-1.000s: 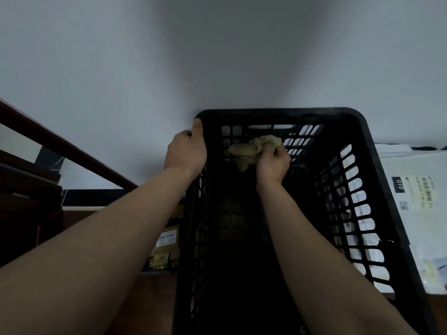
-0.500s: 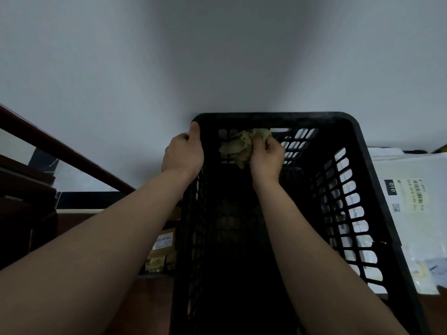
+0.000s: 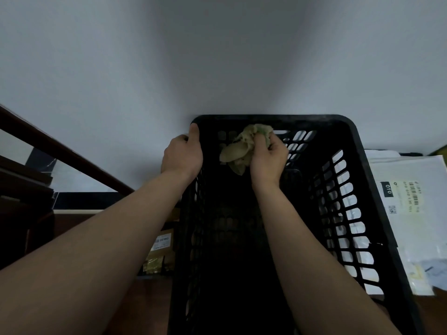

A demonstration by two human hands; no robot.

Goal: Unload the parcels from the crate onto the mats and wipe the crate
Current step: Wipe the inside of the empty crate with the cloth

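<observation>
A black slatted plastic crate (image 3: 362, 170) fills the middle of the view, and no parcels show in its dark inside. My left hand (image 3: 182, 157) grips the crate's far left corner, thumb over the rim. My right hand (image 3: 268, 160) is inside the crate and holds a crumpled yellowish-green cloth (image 3: 242, 148) against the far wall, just under the rim. White parcels (image 3: 406, 204) with printed labels lie to the right of the crate. A brown parcel (image 3: 162, 252) with a white label lies to its left, partly hidden by my left forearm.
A plain white wall stands right behind the crate. A dark wooden rail (image 3: 60, 151) slants down at the left over dark steps. Brown floor (image 3: 140, 305) shows at the bottom left.
My right hand has moved the cloth leftward and then up along the crate's far inner wall, closer to the rim. My left hand has kept its grip on the corner.
</observation>
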